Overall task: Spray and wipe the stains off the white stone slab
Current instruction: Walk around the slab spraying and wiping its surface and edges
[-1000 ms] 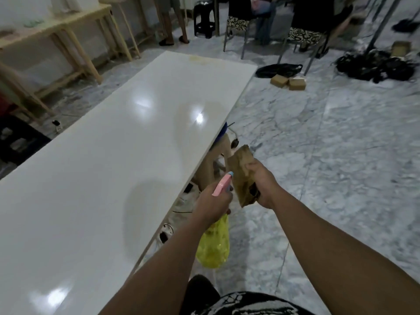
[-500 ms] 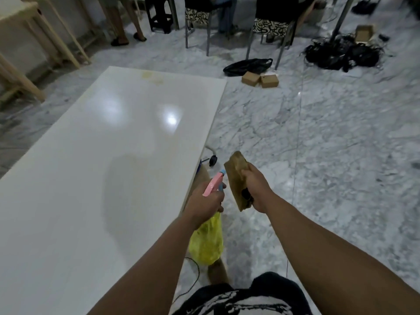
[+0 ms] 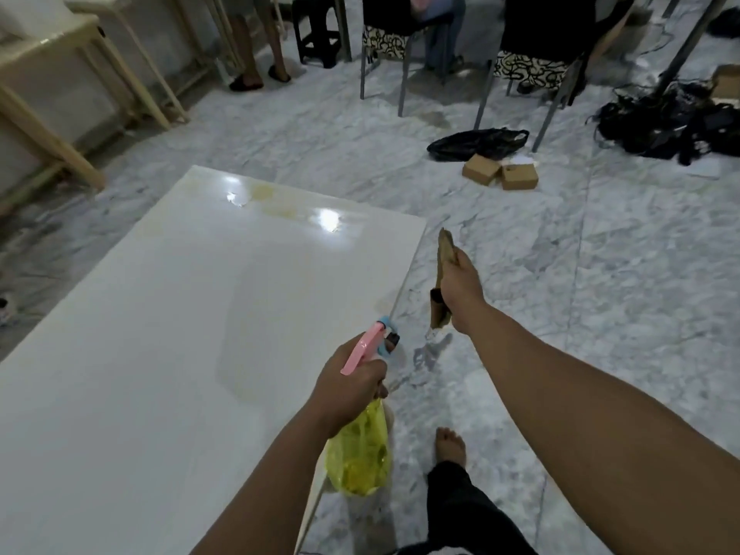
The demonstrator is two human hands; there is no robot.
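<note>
A long white stone slab (image 3: 168, 322) fills the left of the head view. Yellowish stains (image 3: 276, 202) mark its far end, and a faint one sits near its right edge. My left hand (image 3: 348, 386) grips a yellow spray bottle (image 3: 358, 454) with a pink trigger head, its nozzle pointing toward the slab's far end. Beyond the slab's right edge, over the floor, my right hand (image 3: 460, 286) holds a brown cloth (image 3: 442, 274).
Marble floor lies to the right, with my bare foot (image 3: 450, 446) on it. Two small cardboard boxes (image 3: 500, 174) and a black bag (image 3: 476, 142) lie ahead. Chairs (image 3: 404, 42), a person's legs (image 3: 256, 46), a cable pile (image 3: 672, 122) and wooden tables (image 3: 60, 74) stand beyond.
I have walked forward along the slab, so its stained far end is now much closer. Both hands have kept their hold on the bottle and the cloth, and the right hand has moved forward.
</note>
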